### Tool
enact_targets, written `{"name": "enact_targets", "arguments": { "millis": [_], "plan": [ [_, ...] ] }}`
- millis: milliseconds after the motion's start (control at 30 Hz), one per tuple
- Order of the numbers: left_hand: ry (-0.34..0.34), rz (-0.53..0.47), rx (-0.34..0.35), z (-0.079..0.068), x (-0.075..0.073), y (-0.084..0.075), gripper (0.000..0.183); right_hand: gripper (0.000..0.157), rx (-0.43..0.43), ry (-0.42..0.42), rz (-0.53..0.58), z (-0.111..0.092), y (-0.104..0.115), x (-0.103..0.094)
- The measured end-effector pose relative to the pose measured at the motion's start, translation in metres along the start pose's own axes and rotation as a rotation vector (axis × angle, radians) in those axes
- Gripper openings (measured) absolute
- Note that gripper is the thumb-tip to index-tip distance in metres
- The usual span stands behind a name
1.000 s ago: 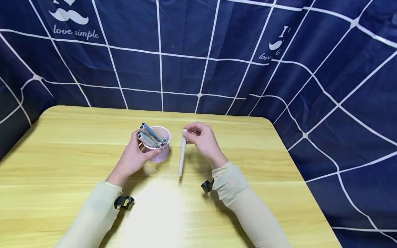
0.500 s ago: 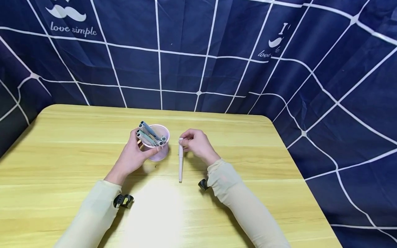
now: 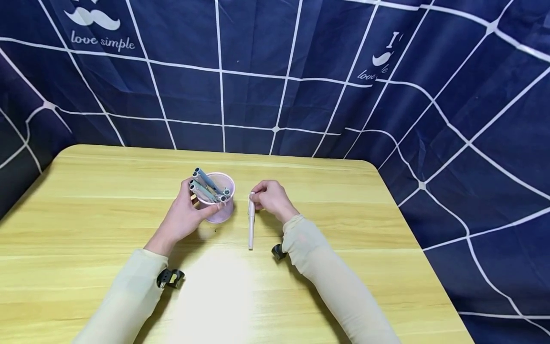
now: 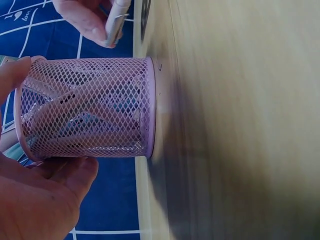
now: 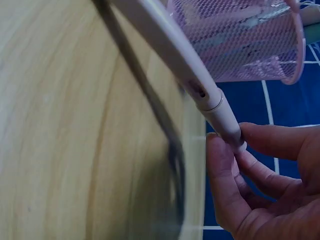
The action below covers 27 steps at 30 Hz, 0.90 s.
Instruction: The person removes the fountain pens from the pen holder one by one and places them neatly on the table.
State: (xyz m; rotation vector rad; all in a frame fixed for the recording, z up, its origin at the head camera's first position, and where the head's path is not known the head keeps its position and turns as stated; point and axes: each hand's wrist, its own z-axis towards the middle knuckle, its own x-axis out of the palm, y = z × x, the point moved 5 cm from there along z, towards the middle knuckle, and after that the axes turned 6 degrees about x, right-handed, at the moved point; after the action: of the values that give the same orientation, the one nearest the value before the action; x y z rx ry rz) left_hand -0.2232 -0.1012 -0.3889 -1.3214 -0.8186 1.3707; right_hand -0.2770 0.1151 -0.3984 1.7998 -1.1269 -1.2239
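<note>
A pink mesh pen cup (image 4: 90,107) stands on the table with several pens (image 3: 206,185) leaning in it, their ends above the rim. My left hand (image 3: 184,217) grips the cup from the left, thumb across its near side and fingers behind. Just right of the cup, my right hand (image 3: 272,198) pinches a pale pinkish-white pen (image 3: 251,224) by its capped end. In the right wrist view the pen (image 5: 172,50) slants past the cup, thumb and fingertips closed at the tip of the cap. Its other end points toward the near side of the table.
The wooden table (image 3: 107,205) has a bright glare patch in front of the hands. A dark blue curtain (image 3: 253,95) with white grid lines hangs along the back and right. Each wrist carries a small black camera (image 3: 278,252) close over the tabletop.
My right hand has come slightly nearer and left with the pen, which went from slanting to almost straight toward me. The left hand stays on the cup.
</note>
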Motion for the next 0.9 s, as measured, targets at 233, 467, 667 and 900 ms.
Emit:
{"name": "enact_targets", "arguments": {
  "millis": [233, 467, 667, 900],
  "plan": [
    [0.011, 0.014, -0.009, 0.001, -0.001, -0.001, 0.093, 0.006, 0.025, 0.006, -0.089, 0.005, -0.008, 0.007],
    [0.005, -0.003, -0.012, 0.002, -0.001, 0.000, 0.093, 0.003, 0.015, -0.013, -0.178, 0.008, -0.009, 0.010],
    [0.007, 0.014, -0.014, 0.003, -0.002, 0.002, 0.092, 0.004, 0.013, -0.026, -0.193, 0.008, -0.011, 0.009],
    [0.007, 0.014, -0.017, 0.003, -0.001, 0.002, 0.093, 0.006, 0.042, -0.018, -0.149, 0.009, -0.013, 0.006]
  ]
}}
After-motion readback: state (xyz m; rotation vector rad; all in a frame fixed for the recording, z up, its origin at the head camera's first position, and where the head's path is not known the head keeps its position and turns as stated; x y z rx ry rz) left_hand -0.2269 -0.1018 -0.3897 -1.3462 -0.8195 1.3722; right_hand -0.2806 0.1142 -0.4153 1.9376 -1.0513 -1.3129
